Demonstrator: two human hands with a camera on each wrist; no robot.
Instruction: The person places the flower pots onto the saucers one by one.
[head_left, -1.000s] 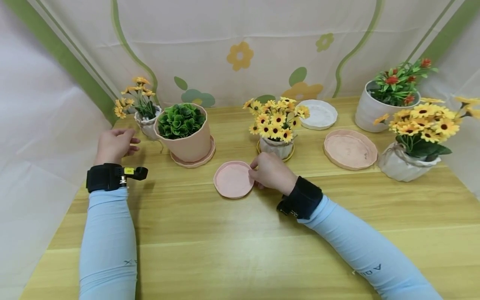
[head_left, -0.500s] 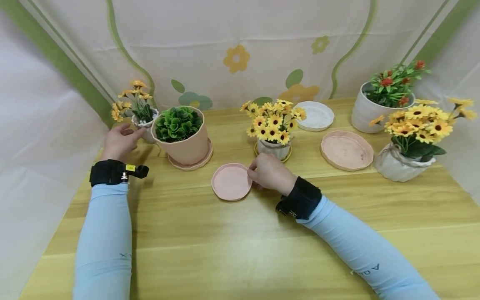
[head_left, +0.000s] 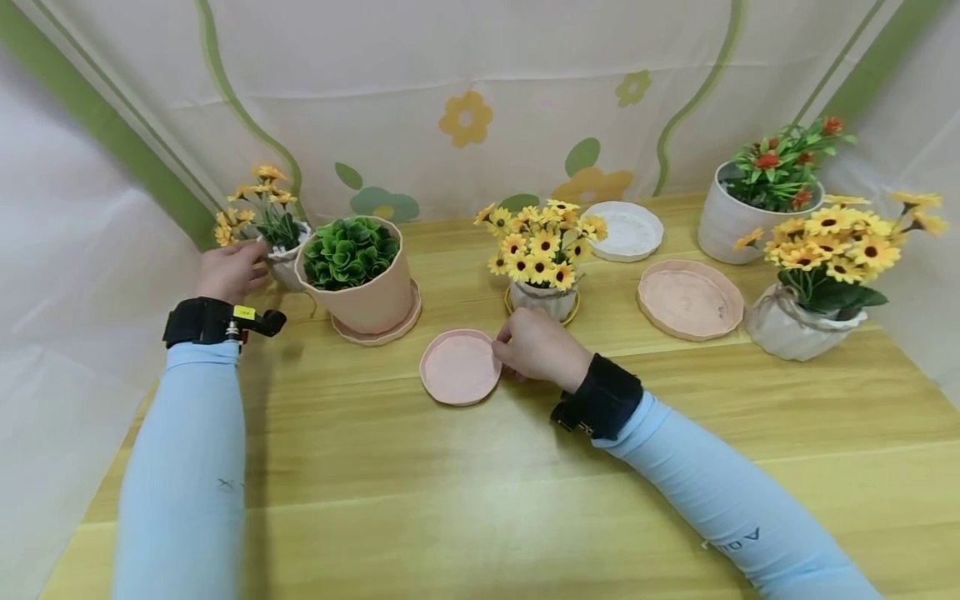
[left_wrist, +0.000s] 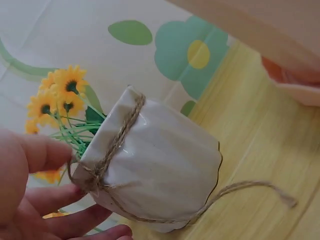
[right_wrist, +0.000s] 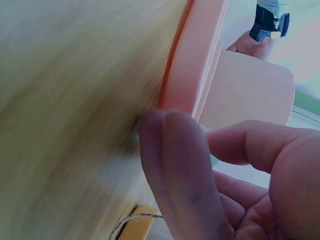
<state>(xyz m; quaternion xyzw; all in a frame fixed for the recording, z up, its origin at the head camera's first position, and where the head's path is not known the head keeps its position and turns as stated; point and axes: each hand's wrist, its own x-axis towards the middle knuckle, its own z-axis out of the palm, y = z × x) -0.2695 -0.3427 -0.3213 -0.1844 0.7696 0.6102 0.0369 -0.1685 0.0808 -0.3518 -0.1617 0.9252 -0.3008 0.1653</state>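
Observation:
My left hand is at the far left of the wooden table, against a small white pot of yellow flowers. In the left wrist view its fingers curl against the side of the twine-tied pot, with the thumb near the rim. My right hand is at the table's middle and pinches the right rim of a small pink saucer that lies flat. The right wrist view shows fingertips pressed at the saucer's edge.
A pink pot of green leaves on its own saucer stands right beside the white pot. A yellow-flower pot is just behind my right hand. Farther right are a white saucer, a large pink saucer and two flower pots.
My left hand has moved away from me to the small white pot and its fingers have come round it. My right hand has stayed on the pink saucer's rim.

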